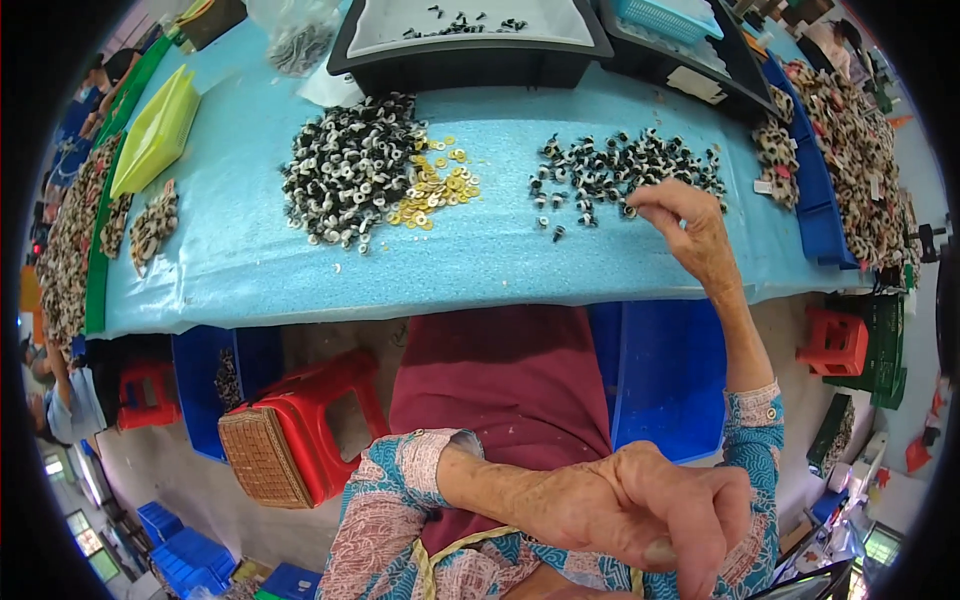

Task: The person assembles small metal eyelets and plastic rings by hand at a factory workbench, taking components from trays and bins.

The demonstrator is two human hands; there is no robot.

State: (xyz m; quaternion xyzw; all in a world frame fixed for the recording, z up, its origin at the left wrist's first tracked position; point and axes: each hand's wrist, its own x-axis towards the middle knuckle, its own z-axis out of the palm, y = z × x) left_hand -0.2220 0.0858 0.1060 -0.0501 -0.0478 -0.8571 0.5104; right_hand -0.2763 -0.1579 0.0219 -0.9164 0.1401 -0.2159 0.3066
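Observation:
My right hand reaches out over the light blue foam table top. Its thumb and fingertips pinch together on a small black-and-white part at the near edge of a scattered group of such parts. A bigger heap of the same black-and-white parts lies to the left, with a small patch of yellow rings beside it. My left hand is close under the camera, fingers curled shut with nothing visible in them, next to my right sleeve.
A black tray with a few parts stands at the table's far edge, a yellow-green tray at the left. Patterned pieces pile along both table ends. Under the table are a red stool, blue bins and another red stool.

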